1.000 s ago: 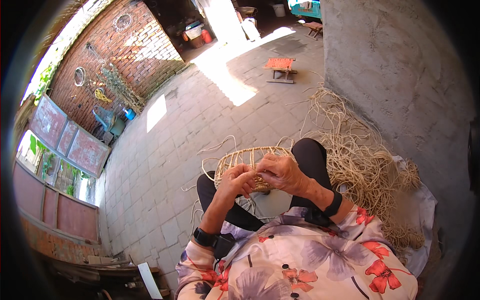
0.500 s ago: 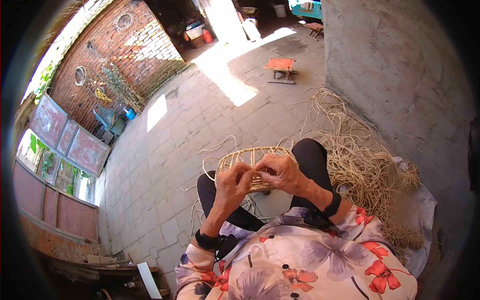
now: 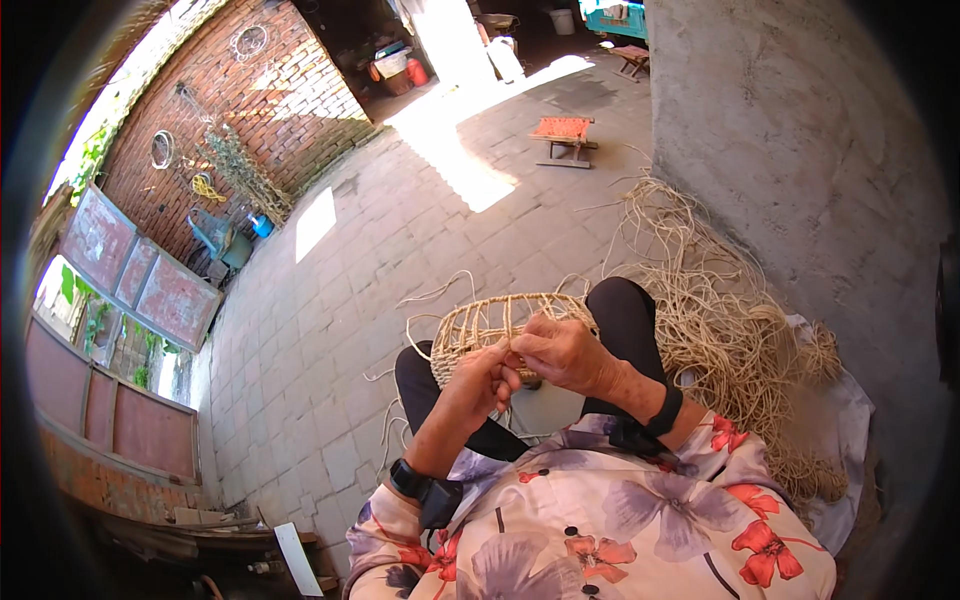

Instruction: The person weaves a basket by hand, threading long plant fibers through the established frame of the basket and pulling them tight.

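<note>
A half-woven basket [image 3: 462, 328] of pale twisted straw cord rests across my lap, its rim toward the far side and upright cords showing below it. At its near middle my left hand [image 3: 482, 384] is closed, thumb and forefinger pinched at a cord. Right beside it, my right hand [image 3: 566, 353] pinches at the same spot, fingertips nearly touching those of the left. The fingers cover most of the cord between them. Loose cord ends stick out at the basket's left and hang below it.
To my right a large tangled heap of straw cord [image 3: 715, 320] lies on a pale cloth [image 3: 850, 425] against the grey wall [image 3: 800, 150]. A low folding stool [image 3: 563, 132] with an orange seat stands ahead on the paving. Weathered panels [image 3: 135, 270] lean at the left.
My left hand has dropped lower and turned, its fingers now more curled in view. My right hand has shifted slightly, still pinching. The basket has barely moved.
</note>
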Action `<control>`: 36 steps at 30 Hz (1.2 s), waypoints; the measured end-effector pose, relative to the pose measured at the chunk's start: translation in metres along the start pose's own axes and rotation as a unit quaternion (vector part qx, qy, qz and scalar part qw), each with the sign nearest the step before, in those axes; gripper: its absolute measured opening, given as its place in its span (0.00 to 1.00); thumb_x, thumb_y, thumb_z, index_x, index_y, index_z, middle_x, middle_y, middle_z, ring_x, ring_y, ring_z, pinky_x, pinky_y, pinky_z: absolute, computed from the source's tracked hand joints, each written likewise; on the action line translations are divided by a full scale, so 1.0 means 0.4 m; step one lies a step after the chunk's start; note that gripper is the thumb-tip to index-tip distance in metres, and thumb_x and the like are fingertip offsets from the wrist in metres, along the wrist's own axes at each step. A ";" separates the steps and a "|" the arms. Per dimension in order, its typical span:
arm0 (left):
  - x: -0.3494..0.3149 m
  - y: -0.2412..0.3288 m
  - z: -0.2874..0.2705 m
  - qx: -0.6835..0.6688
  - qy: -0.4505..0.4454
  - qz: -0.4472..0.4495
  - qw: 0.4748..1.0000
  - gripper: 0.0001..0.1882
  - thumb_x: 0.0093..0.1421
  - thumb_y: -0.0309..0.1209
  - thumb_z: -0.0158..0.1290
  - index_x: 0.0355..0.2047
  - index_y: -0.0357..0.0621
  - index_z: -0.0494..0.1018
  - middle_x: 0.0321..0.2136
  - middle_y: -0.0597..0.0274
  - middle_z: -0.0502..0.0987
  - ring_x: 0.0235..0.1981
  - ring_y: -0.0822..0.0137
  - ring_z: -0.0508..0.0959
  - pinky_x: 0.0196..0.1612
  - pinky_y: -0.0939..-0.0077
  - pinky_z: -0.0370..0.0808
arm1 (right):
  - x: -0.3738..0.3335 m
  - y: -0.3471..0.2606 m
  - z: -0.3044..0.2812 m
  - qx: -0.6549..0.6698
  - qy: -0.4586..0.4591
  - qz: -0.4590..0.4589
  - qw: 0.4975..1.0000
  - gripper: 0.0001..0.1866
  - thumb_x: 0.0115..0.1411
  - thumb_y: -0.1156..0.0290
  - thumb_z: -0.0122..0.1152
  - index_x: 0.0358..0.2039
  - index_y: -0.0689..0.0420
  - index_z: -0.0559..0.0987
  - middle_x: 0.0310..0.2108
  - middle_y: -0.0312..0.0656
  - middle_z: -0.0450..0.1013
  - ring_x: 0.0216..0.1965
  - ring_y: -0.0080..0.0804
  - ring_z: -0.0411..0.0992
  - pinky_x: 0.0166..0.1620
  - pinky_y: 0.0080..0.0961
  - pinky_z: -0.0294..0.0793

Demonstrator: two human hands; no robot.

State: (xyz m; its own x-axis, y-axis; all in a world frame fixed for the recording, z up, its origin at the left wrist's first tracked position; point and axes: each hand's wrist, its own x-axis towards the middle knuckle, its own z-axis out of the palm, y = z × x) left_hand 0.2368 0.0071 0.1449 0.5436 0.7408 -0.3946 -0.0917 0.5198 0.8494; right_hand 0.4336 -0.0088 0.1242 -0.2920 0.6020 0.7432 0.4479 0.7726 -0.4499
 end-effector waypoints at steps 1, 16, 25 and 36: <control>0.000 -0.001 -0.002 -0.027 -0.008 -0.004 1.000 0.17 0.70 0.44 0.44 0.33 0.44 0.71 0.18 0.67 0.75 0.15 0.79 0.70 0.16 0.84 0.67 | 0.001 0.001 0.000 -0.004 0.003 -0.013 1.000 0.09 0.50 0.83 0.64 0.32 0.58 0.77 0.27 0.42 0.71 0.26 0.40 0.74 0.28 0.31 0.74; -0.006 -0.018 -0.003 -0.069 0.001 0.029 0.997 0.09 0.69 0.36 0.49 0.38 0.44 0.70 0.26 0.65 0.77 0.22 0.77 0.76 0.25 0.81 0.76 | -0.005 -0.002 -0.002 -0.001 -0.018 -0.003 1.000 0.10 0.51 0.83 0.63 0.34 0.61 0.76 0.29 0.43 0.72 0.28 0.42 0.75 0.30 0.31 0.76; -0.005 -0.018 0.018 -0.049 0.031 0.078 0.995 0.06 0.65 0.29 0.54 0.40 0.42 0.71 0.30 0.65 0.76 0.27 0.77 0.77 0.31 0.80 0.80 | -0.010 -0.002 0.009 0.081 0.022 0.053 0.995 0.07 0.53 0.81 0.62 0.31 0.58 0.74 0.27 0.44 0.71 0.27 0.44 0.75 0.29 0.34 0.75; -0.002 0.018 0.013 0.045 0.013 0.079 0.996 0.07 0.63 0.29 0.57 0.38 0.44 0.71 0.31 0.69 0.74 0.32 0.78 0.76 0.34 0.81 0.79 | -0.010 -0.002 0.003 0.077 0.029 0.057 0.995 0.08 0.53 0.81 0.63 0.30 0.58 0.72 0.26 0.45 0.72 0.28 0.45 0.75 0.30 0.35 0.74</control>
State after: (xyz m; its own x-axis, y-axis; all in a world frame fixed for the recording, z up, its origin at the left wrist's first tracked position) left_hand 0.2403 0.0080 0.1530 0.5069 0.8217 -0.2605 -0.0997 0.3561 0.9291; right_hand 0.4334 -0.0116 0.1208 -0.1953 0.6785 0.7082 0.3399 0.7242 -0.6000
